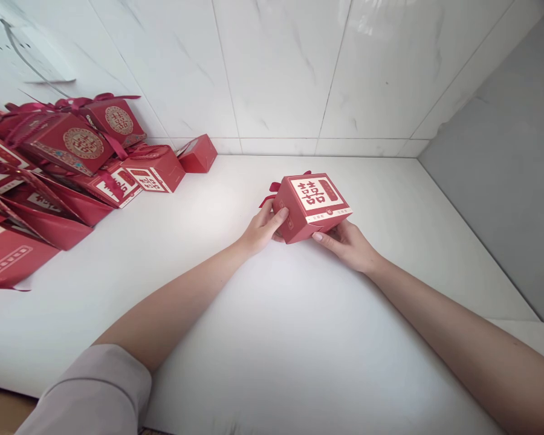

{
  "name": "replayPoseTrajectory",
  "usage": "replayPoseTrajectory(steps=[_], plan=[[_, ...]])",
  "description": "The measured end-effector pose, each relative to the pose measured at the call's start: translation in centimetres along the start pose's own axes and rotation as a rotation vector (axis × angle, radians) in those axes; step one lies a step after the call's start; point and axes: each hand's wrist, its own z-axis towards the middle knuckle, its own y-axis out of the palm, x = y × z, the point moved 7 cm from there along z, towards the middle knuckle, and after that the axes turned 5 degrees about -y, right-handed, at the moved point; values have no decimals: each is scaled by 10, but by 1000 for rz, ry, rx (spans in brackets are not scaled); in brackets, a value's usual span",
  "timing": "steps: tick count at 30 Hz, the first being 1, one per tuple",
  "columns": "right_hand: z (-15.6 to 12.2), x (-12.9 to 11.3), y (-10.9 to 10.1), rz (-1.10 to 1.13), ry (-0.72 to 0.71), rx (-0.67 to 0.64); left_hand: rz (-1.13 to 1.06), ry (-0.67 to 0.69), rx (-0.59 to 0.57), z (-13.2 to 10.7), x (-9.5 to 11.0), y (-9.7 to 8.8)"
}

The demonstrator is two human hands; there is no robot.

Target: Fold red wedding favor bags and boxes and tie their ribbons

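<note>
Between my two hands is a red gift box (299, 220) with a white panel, bold red characters and a dark red ribbon behind it. It is tilted, its printed face turned up toward me. My left hand (260, 229) grips the left end, thumb on the side face and fingers mostly hidden behind and below. At the lower right edge, my right hand (347, 244) holds the box with the thumb along the front and the other fingers underneath, out of sight.
Several red gift boxes and bags (68, 145) with ribbons are piled at the left on the white table (236, 338). A small plain red box (199, 154) stands by the tiled wall (276, 72). A grey surface (503, 151) borders the table's right side.
</note>
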Motion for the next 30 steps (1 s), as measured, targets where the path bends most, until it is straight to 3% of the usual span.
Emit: replayPoseTrajectory(steps=[30], plan=[[4, -7, 4, -85, -36, -15, 17, -10, 36, 0, 4, 0]])
